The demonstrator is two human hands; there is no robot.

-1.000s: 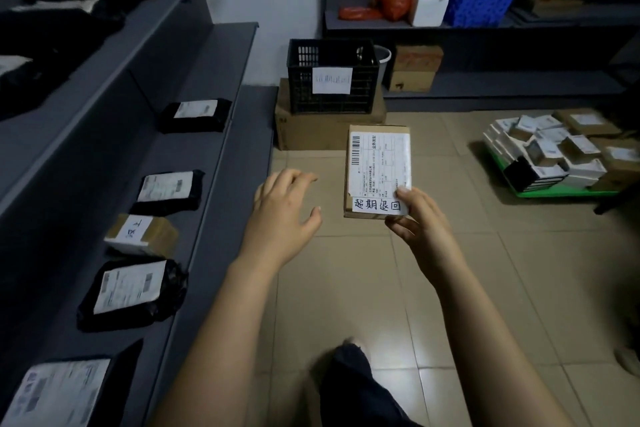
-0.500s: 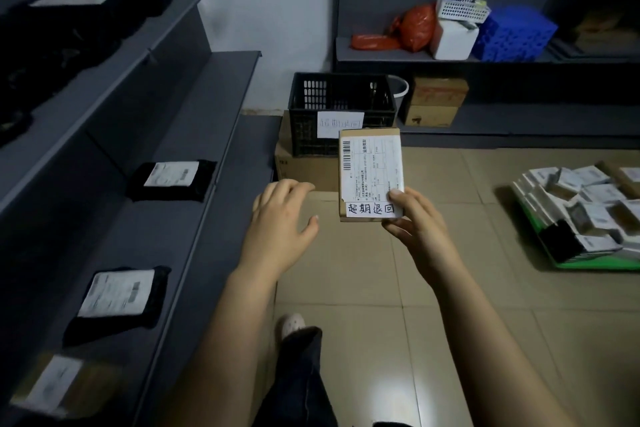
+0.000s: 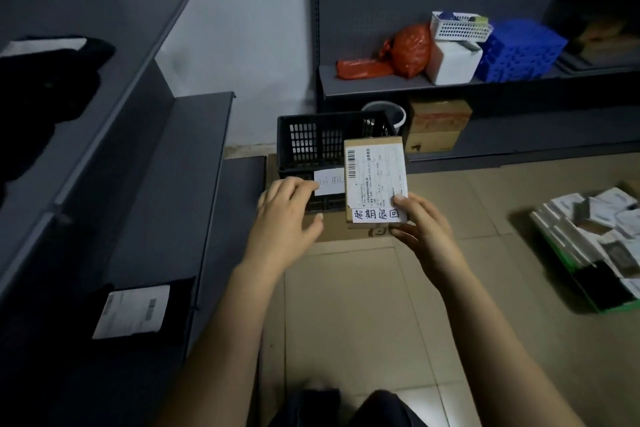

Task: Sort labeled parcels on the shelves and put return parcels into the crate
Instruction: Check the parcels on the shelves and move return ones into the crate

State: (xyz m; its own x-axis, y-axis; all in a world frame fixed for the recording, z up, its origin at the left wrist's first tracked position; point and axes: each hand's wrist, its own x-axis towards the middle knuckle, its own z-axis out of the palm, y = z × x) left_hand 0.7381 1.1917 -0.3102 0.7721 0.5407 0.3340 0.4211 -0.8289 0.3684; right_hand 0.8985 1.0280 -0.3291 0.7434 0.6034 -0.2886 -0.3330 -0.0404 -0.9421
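Closer than half a second ago, the black crate [image 3: 311, 142] now fills more of the view, and the parcel [image 3: 375, 180] has been carried forward until it overlaps the crate's near right corner. It is held in the air with its label up, not yet inside. The right hand [image 3: 426, 232] pinches only the parcel's near right corner, thumb on the label and the other fingers [image 3: 403, 236] curled under the edge, so most of the box juts out far beyond the grip. The left hand [image 3: 287, 218] holds nothing. Its fingers [image 3: 294, 185] are loosely spread in front of the crate's near wall beside the paper note [image 3: 329, 182], and I cannot tell if they touch it. With such a shallow one-handed hold, the parcel could tip or slip. Its far edge could also catch the crate's rim and drop onto the cardboard box [image 3: 332, 234] beneath or the floor [image 3: 346, 305].
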